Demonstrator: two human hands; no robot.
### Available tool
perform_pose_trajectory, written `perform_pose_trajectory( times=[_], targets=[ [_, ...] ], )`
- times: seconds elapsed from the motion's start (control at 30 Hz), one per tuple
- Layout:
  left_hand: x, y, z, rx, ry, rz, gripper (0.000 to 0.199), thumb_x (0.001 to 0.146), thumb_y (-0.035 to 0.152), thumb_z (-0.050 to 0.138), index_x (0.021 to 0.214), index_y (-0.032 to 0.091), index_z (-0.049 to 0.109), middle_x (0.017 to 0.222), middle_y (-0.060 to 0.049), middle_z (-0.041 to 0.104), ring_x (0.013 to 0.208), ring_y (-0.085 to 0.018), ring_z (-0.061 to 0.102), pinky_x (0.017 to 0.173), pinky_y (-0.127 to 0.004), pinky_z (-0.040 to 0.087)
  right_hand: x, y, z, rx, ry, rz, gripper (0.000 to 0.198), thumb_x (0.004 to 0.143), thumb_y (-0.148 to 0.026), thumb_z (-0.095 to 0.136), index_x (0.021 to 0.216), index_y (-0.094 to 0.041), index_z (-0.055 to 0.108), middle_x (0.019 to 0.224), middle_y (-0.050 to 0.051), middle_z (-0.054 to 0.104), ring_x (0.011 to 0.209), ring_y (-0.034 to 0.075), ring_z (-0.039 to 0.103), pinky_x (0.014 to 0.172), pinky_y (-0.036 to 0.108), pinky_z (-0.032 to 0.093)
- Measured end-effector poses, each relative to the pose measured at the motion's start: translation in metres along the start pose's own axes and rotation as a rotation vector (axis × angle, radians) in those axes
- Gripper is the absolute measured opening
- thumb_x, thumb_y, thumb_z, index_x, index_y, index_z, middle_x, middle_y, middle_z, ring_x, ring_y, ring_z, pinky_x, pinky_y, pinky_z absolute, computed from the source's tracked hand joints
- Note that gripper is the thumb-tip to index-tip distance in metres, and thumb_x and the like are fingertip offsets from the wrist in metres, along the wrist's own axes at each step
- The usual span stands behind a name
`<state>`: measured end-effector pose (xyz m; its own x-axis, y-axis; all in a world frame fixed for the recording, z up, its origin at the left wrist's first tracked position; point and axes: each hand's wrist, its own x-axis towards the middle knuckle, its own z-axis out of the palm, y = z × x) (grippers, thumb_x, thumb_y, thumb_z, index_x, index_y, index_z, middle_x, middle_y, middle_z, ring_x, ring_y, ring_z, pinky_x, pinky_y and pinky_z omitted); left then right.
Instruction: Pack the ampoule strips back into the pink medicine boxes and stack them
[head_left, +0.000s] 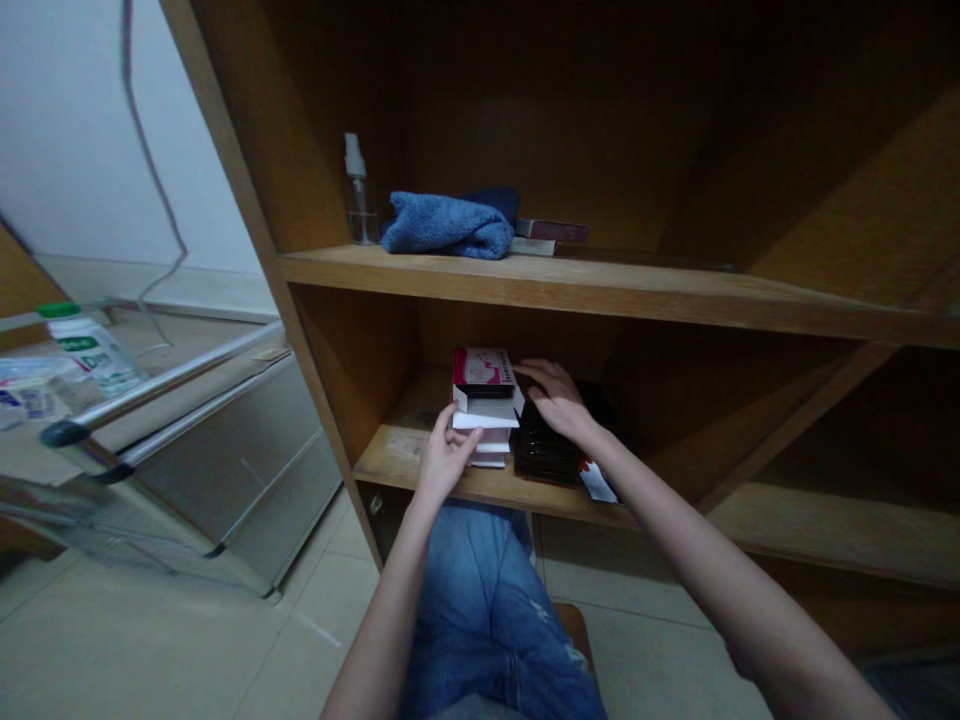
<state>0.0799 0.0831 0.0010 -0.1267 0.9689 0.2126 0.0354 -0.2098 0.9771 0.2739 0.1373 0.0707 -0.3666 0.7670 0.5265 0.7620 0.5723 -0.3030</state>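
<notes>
A small pink and white cardboard box (484,368) lies on top of a stack on the lower shelf, its white end flaps open toward me. More white box flaps (491,440) stick out beneath it. My left hand (445,458) is closed on the left edge of the open boxes, with the thumb across the flaps. My right hand (556,398) has its fingers stretched out, the tips at the right side of the top box. Under the right hand sits a pile of dark, shiny flat packets (546,452). A white and red piece of packaging (598,482) pokes out by the right wrist.
On the shelf above are a clear spray bottle (362,205), a folded blue towel (450,225) and a flat dark box (555,231). A metal-framed cart (202,470) at the left carries a white bottle with a green cap (97,355). My knees reach under the shelf.
</notes>
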Motion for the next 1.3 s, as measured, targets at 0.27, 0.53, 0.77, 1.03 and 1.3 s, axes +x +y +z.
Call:
perform_pose_trajectory(
  times=[0.27,0.53,0.77,1.03,1.3],
  targets=[
    [0.011,0.017,-0.012,0.415,0.168,0.255,0.029,0.07,0.041,0.064,0.093,0.022,0.064,0.052,0.005,0.047,0.052,-0.014,0.048,0.055,-0.023,0.036,-0.001,0.003,0.005,0.12,-0.063,-0.068,0.029,0.083,-0.023,0.05,0.107,-0.022,0.064,0.12,0.008,0.06,0.113,0.022,0.051,0.097,0.043,0.037],
    [0.039,0.017,-0.008,0.325,0.239,0.318,0.048,0.065,0.033,0.07,0.109,0.02,0.057,0.098,-0.009,0.052,0.091,-0.023,0.054,0.08,-0.036,0.044,0.005,0.007,0.012,0.355,-0.072,0.054,0.022,0.083,-0.023,0.052,0.1,-0.02,0.066,0.11,0.008,0.065,0.105,0.021,0.057,0.094,0.038,0.04],
    [0.037,0.008,-0.01,0.137,0.071,0.267,0.057,0.058,0.02,0.07,0.112,0.02,0.051,0.112,-0.008,0.048,0.103,-0.022,0.053,0.087,-0.035,0.044,-0.001,0.012,0.006,0.57,-0.166,0.111,0.027,0.082,-0.027,0.054,0.107,-0.021,0.062,0.111,0.007,0.064,0.104,0.02,0.058,0.09,0.036,0.042],
    [0.033,0.005,-0.015,0.213,0.014,0.323,0.061,0.062,0.024,0.071,0.117,0.021,0.046,0.117,-0.01,0.049,0.109,-0.024,0.052,0.09,-0.038,0.042,0.001,0.01,0.013,0.503,-0.121,0.107,0.025,0.076,-0.028,0.062,0.1,-0.02,0.061,0.1,0.005,0.066,0.092,0.02,0.061,0.082,0.034,0.046],
    [0.037,0.001,-0.009,0.299,0.147,0.363,0.04,0.07,0.04,0.066,0.1,0.018,0.052,0.104,-0.009,0.056,0.097,-0.022,0.057,0.084,-0.037,0.046,0.007,0.002,0.016,0.279,-0.035,0.132,0.012,0.075,-0.023,0.062,0.086,-0.02,0.061,0.084,0.004,0.067,0.076,0.018,0.062,0.069,0.029,0.045]
  ],
)
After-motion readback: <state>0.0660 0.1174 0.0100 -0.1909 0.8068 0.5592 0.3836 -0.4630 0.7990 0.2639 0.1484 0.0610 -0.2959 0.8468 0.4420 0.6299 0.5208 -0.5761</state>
